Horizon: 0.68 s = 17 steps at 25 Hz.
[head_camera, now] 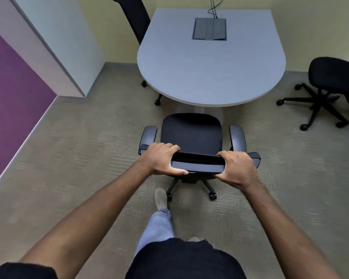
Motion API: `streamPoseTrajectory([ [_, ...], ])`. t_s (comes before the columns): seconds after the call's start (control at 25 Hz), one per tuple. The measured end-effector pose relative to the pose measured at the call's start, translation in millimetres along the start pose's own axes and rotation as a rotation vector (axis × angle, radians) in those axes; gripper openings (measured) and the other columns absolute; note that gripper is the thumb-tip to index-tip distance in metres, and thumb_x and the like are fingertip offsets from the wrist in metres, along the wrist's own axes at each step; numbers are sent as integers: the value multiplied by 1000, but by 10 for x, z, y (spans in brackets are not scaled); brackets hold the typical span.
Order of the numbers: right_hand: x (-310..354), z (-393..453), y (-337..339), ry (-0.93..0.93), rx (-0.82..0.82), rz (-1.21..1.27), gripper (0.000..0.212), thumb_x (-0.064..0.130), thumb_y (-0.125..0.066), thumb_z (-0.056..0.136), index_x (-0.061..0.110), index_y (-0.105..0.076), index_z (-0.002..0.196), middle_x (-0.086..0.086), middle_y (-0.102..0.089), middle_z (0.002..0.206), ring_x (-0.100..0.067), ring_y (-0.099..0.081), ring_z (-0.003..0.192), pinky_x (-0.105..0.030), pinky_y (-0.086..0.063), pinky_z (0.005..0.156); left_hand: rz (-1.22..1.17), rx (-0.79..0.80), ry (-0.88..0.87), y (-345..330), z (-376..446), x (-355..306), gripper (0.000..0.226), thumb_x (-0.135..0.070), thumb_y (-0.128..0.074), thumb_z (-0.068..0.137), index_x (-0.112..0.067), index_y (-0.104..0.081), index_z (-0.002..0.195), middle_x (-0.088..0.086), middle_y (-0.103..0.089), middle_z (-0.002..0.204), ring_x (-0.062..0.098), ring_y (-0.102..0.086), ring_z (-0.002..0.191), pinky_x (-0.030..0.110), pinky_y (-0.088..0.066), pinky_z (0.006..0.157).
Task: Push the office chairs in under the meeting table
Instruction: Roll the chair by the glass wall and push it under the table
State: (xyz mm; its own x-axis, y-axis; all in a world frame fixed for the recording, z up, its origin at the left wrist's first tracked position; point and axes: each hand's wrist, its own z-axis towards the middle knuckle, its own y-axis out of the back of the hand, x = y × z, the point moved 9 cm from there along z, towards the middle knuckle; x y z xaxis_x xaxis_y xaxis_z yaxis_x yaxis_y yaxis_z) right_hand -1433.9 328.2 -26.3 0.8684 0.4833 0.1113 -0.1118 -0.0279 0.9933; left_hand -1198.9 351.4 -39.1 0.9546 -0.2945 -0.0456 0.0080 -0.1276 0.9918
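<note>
While the armchair (191,135) sits at frame centre, its seat front just short of the tabletop (210,67) edge above, left hand (161,160) and right hand (237,168) each grip its backrest top. Straight ahead lies the gap. Three chairs: one upper left (135,19), one far right (330,77).

Small meeting room | beige carpet floor (69,158) | purple wall (8,87) at left | white partition (54,37) beside it | pale yellow back wall (101,21) | grey baseboard, even light
</note>
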Motion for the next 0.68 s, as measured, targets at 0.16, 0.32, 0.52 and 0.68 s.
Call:
streamPoseTrajectory([
  [0.16, -46, 11, 14, -11, -28, -12, 81, 90, -47, 71, 28, -71, 118, 7, -75, 98, -21, -71, 96, -40, -53, 91, -20, 13, 2, -10, 39, -13, 111, -107, -33, 70, -24, -57, 139, -5, -70, 122, 20, -67, 105, 41, -53, 88],
  [0.32, -129, 129, 43, -18, -35, -39, 80, 91, -49, 71, 28, -71, 116, 8, -75, 95, -20, -72, 94, -41, -55, 88, -22, -20, 15, 25, 145, 23, 118, -110, -23, 67, -23, -58, 140, -5, -71, 124, 21, -68, 107, 42, -52, 89],
  [0.52, -221, 376, 39, -41, 25, -84, 74, 87, -57, 71, 31, -69, 117, 8, -75, 99, -20, -71, 96, -40, -54, 88, -7, 0, 40, 55, 402, 131, 115, -110, -23, 67, -25, -58, 137, -4, -73, 120, 23, -68, 106, 42, -48, 89],
  [0.68, -208, 589, 55, -42, 57, -98, 72, 83, -62, 72, 32, -68, 123, 9, -76, 107, -19, -71, 102, -39, -53, 92, 21, 11, 42, 56, 571, 257, 113, -109, -20, 67, -24, -58, 132, -2, -73, 114, 25, -67, 101, 41, -40, 79],
])
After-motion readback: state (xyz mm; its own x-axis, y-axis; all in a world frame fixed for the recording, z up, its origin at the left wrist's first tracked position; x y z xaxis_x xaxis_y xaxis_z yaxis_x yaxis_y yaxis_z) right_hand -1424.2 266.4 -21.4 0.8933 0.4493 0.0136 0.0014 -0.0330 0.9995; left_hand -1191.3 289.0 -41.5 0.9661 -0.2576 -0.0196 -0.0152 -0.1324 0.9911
